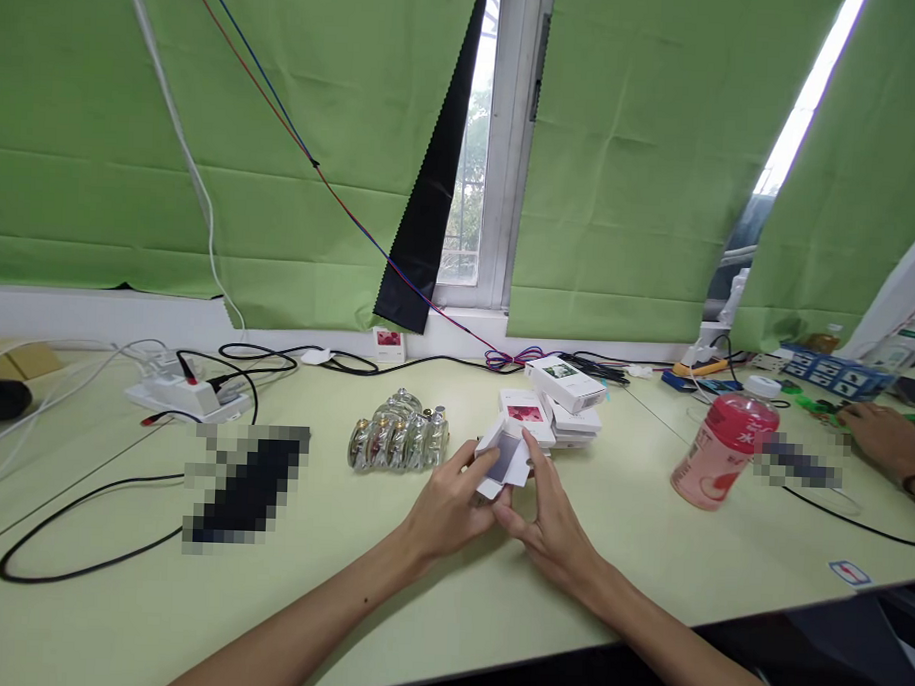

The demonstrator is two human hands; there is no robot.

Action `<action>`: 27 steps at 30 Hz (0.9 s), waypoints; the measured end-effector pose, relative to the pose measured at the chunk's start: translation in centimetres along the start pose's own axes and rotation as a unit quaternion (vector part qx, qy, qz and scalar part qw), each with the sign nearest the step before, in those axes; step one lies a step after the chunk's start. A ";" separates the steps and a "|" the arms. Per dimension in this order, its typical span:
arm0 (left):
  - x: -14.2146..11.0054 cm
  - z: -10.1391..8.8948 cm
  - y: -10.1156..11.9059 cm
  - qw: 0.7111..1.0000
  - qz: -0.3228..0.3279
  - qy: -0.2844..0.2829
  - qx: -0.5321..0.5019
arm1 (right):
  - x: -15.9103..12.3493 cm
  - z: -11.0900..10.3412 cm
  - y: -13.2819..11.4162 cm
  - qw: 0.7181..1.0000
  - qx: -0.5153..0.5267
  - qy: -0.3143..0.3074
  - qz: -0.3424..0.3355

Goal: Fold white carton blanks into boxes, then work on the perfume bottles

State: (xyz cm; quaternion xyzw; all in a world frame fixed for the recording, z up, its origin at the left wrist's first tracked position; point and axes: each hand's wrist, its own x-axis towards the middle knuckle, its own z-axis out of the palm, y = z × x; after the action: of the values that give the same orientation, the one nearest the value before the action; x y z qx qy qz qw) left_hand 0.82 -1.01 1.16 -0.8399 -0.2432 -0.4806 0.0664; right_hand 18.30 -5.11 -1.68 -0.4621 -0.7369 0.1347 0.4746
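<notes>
A small white carton (521, 472) is held up over the table between my two hands, its flaps standing open and a dark grey inside or insert facing me. My left hand (452, 498) grips it from the left, fingers reaching over the opening. From the right, my right hand (553, 511) pinches its edge with thumb and fingers. Just behind the carton sits a pile of white boxes, one of them with a red picture (522, 412) and another with a green picture (566, 384) on top. Left of my hands lie several clear-wrapped round metallic objects (398, 441), their kind not plain to me.
A pink drink bottle (726, 450) stands at right. Blurred-out dark devices lie on both sides, the left one (249, 486) with a black cable. A power strip (189, 396) and cables run along the back. Another person's hand (878, 438) is at far right, near a blue organiser (839, 374).
</notes>
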 end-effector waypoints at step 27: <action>0.3 -0.3 0.2 0.997 -0.047 0.014 0.065 | 0.2 0.4 0.8 0.999 -0.001 0.044 -0.022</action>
State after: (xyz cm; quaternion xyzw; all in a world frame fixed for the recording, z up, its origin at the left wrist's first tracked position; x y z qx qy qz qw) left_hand 0.79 -1.21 1.61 -0.8144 -0.3124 -0.4784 0.1016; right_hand 18.39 -4.44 -2.31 -0.4514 -0.7255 0.1032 0.5092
